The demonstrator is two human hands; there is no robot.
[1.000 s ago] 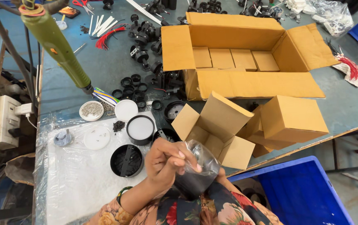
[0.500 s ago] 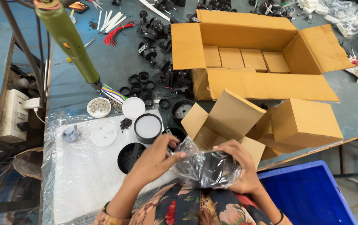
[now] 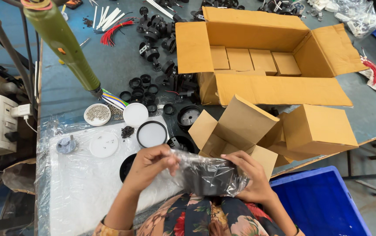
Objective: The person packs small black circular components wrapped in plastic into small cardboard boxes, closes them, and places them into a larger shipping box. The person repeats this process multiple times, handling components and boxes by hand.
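Both of my hands hold a clear plastic bag (image 3: 209, 174) with a dark round part inside it, close to my body. My left hand (image 3: 149, 162) pinches the bag's left edge. My right hand (image 3: 251, 175) grips its right side. Just behind the bag stands a small open cardboard box (image 3: 236, 131) with its flaps up. A black ring with a white disc (image 3: 152, 133) lies beyond my left hand on a white sheet (image 3: 78, 183).
A large open carton (image 3: 258, 57) holding several small boxes sits at the back. A closed small box (image 3: 317, 131) lies to the right. A green hanging screwdriver (image 3: 63, 43), a dish of screws (image 3: 97, 114), black rings (image 3: 139, 85) and a blue crate (image 3: 323, 205) surround the workspace.
My right hand has come up and taken the bag's right side. The bag, first held only by my left hand, is now stretched between both hands.
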